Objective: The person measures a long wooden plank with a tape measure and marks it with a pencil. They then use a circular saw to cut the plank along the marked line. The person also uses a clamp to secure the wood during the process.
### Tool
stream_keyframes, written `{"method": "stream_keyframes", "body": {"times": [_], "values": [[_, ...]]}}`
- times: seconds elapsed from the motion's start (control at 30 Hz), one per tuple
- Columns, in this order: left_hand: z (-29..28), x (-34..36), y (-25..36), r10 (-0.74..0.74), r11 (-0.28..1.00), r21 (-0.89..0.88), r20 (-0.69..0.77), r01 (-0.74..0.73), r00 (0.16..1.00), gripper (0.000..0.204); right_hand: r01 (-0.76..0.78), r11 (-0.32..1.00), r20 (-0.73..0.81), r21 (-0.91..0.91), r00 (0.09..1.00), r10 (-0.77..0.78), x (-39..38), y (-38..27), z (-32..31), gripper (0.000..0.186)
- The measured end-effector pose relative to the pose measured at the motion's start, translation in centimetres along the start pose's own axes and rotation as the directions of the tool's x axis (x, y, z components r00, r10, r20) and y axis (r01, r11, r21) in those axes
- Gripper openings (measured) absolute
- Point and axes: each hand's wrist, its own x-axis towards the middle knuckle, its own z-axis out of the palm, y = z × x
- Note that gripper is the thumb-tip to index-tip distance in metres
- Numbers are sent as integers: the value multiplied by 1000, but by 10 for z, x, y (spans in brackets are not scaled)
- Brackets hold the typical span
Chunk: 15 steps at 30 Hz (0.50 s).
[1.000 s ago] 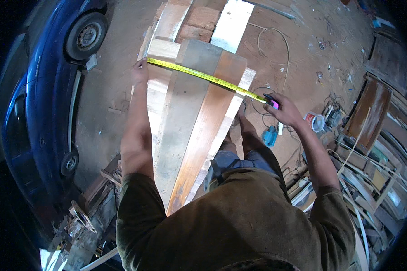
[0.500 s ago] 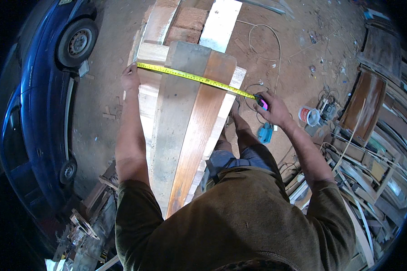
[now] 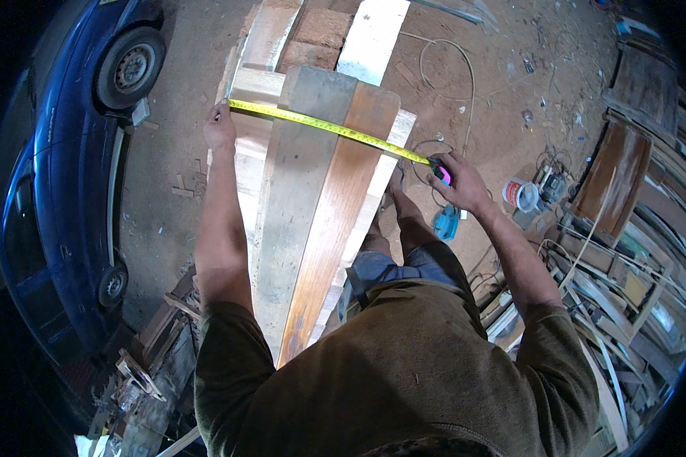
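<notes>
A yellow tape measure (image 3: 328, 126) stretches across two long boards lying side by side, a grey one (image 3: 290, 183) and a reddish-brown one (image 3: 341, 190). At the far left edge of the stack, my left hand (image 3: 220, 129) pinches the tape's free end. My right hand (image 3: 461, 183) grips the dark case with a pink patch, out past the right edge of the boards. The blade slopes down slightly from left to right. Paler planks (image 3: 248, 171) lie underneath the two boards and show at both sides.
Bricks (image 3: 324, 29) and a white plank (image 3: 373, 42) lie beyond the boards. A blue car (image 3: 57, 175) stands at the left. To the right are a teal power tool (image 3: 447, 223), a white bucket (image 3: 520, 195), a looping cable (image 3: 471, 76) and piled scrap wood (image 3: 625, 297).
My left hand and the tape's end have shifted slightly away from me. The right hand with the case stays almost in place.
</notes>
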Motion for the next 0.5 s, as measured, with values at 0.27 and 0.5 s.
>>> {"method": "stream_keyframes", "body": {"times": [0.27,0.5], "values": [[6,-102,13,315,895,-353,65,-273,947,32,-130,889,4,438,990,143,-12,4,31,50],[-4,-196,14,589,749,139,308,-647,747,95,-204,240,59,949,864,500,-2,-5,46,43]]}}
